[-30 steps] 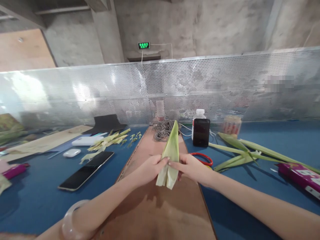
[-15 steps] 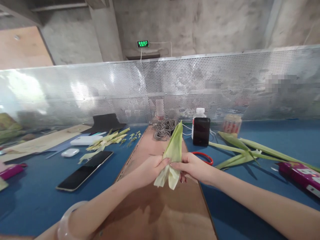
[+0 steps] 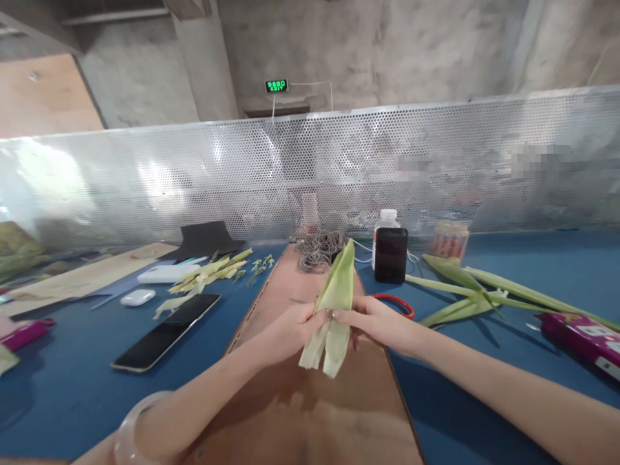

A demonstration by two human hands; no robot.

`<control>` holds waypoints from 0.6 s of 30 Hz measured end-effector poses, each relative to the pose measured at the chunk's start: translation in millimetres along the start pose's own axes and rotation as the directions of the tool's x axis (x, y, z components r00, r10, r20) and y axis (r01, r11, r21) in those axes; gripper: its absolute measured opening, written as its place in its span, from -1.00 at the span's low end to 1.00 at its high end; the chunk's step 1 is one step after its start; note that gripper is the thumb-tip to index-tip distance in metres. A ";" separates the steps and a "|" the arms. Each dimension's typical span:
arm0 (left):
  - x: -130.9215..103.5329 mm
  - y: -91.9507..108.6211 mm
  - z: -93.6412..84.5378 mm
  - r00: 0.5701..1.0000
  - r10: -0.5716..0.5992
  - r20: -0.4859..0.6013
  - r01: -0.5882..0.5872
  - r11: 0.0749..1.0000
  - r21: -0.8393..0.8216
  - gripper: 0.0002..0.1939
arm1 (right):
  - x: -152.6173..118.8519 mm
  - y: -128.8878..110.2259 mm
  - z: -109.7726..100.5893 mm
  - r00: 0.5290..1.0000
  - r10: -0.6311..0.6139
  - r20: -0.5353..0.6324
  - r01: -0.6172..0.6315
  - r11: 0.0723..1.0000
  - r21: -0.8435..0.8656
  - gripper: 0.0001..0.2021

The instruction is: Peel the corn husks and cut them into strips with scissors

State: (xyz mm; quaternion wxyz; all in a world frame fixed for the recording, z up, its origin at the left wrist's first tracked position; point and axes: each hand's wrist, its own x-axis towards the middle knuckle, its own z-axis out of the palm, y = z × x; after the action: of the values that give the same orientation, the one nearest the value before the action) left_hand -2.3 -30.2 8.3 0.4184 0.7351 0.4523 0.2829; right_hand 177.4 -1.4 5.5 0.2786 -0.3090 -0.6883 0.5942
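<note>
A pale green corn husk (image 3: 338, 287), pointed at its upper end and split into strips at the lower end, is held upright above the brown board (image 3: 300, 413). My left hand (image 3: 296, 326) grips its left edge, thumb on the near face. From the right side, my right hand (image 3: 375, 321) pinches the same husk, and the two thumb tips meet at its middle. Some fingers of both hands are hidden behind it. Just beyond my right hand shows the red handle (image 3: 400, 302) of a tool, partly covered.
Grey cord (image 3: 317, 248) lies coiled at the board's far end. To the right are a black device (image 3: 391, 255), a white-capped bottle (image 3: 387, 216), green husk leaves (image 3: 460, 284) and a purple packet (image 3: 581, 339). A phone (image 3: 167, 332), white case (image 3: 138, 297) and husk scraps (image 3: 213, 271) lie left.
The husk's lower strips hang slightly lower and farther apart, and its tip has dropped a little. Both hands keep hold of it, their thumbs still together.
</note>
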 end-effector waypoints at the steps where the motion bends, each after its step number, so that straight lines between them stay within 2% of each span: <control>1: -0.2 -0.1 1.2 1.000 -0.001 0.014 0.002 0.999 -0.051 -0.58 | 0.6 -0.1 1.1 0.999 -0.002 -0.035 0.003 1.000 0.025 -0.76; 5: -0.2 -0.5 4.3 1.000 -0.008 -0.008 0.007 0.995 -0.102 -0.60 | 2.4 0.5 1.5 0.993 -0.031 -0.115 0.027 0.999 -0.036 -0.75; 8: 1.2 -1.0 4.5 0.995 0.012 -0.099 -0.017 0.998 -0.058 -0.62 | 2.5 1.8 1.8 0.995 -0.034 -0.097 0.022 0.992 -0.124 -0.74; 11: 2.9 -1.0 3.5 0.982 0.029 -0.184 -0.023 0.999 0.033 -0.61 | 2.5 3.3 3.8 0.997 -0.022 -0.079 0.014 0.995 -0.099 -0.73; 18: 3.7 4.0 2.2 0.992 0.059 -0.110 -0.050 0.995 0.088 -0.66 | 2.7 3.6 4.1 0.997 -0.030 -0.071 0.019 0.988 -0.154 -0.69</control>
State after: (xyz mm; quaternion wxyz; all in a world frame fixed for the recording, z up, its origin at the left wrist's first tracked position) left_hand 2.8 -28.7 10.8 0.3529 0.7471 0.4665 0.3157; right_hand 172.9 -1.7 1.5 0.2862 -0.3425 -0.7250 0.5246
